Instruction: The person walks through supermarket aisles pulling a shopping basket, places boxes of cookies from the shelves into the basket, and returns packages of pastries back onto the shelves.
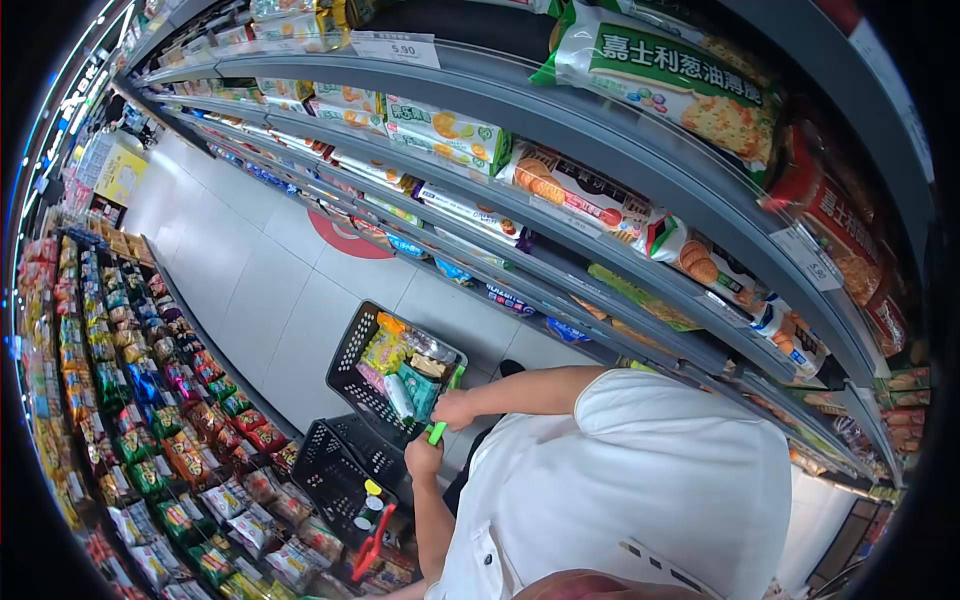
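Black perforated basket [347, 372], loaded with snack packets [418, 387], over tiled floor [290, 320]. Right hand [455, 409]: fingers curled round green handle [437, 432]. Left hand [423, 457] beside it; finger closure cannot be told. Judged: stiff shell, moderate weight, crushable packets; grip handle mid-span.

The basket [345, 368] looked like dark matt plastic, its walls pierced with holes; the green handle [437, 433] appeared to be smooth plastic. The packets [385, 352] inside it had glossy, crinkled film. The white shirt [650, 460] was matt, creased cloth. The grey shelf edges [640, 113] resembled smooth painted metal, and the pale floor tiles [285, 300] had a polished sheen.
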`<action>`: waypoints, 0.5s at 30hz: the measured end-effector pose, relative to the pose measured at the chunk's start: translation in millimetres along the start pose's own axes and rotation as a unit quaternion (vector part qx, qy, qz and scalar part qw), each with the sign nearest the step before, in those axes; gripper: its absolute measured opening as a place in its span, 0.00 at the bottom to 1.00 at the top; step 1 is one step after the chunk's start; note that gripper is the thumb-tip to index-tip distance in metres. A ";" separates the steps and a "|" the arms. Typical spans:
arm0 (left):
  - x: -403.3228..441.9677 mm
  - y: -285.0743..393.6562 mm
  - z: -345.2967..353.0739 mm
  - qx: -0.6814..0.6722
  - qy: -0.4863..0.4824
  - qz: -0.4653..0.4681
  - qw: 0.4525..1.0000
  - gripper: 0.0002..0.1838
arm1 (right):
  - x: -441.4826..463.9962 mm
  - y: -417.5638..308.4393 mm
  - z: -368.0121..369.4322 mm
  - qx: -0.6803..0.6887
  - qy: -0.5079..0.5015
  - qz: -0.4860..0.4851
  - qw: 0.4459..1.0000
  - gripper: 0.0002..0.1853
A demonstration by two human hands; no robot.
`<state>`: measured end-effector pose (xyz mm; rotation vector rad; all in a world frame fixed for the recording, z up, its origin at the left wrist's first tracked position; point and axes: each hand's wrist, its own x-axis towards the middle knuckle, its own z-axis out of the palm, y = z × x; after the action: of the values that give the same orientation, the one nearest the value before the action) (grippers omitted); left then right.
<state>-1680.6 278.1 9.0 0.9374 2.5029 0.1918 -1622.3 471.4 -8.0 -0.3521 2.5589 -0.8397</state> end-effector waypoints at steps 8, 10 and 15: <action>45.4 -21.3 -24.0 -0.016 0.015 -0.003 1.000 0.12 | 18.7 20.5 -30.0 0.007 0.029 0.029 0.999 0.31; 57.7 -27.1 -30.1 -0.018 0.008 -0.004 1.000 0.12 | 27.9 21.5 -35.2 0.013 0.045 0.038 0.998 0.31; 85.2 -42.9 -44.7 -0.039 0.021 0.023 0.999 0.15 | 54.5 26.4 -52.7 0.020 0.077 0.058 0.995 0.31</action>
<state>-1783.1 302.4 5.0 0.9696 2.4951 0.3244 -1697.5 499.0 -2.7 -0.1299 2.6700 -0.9047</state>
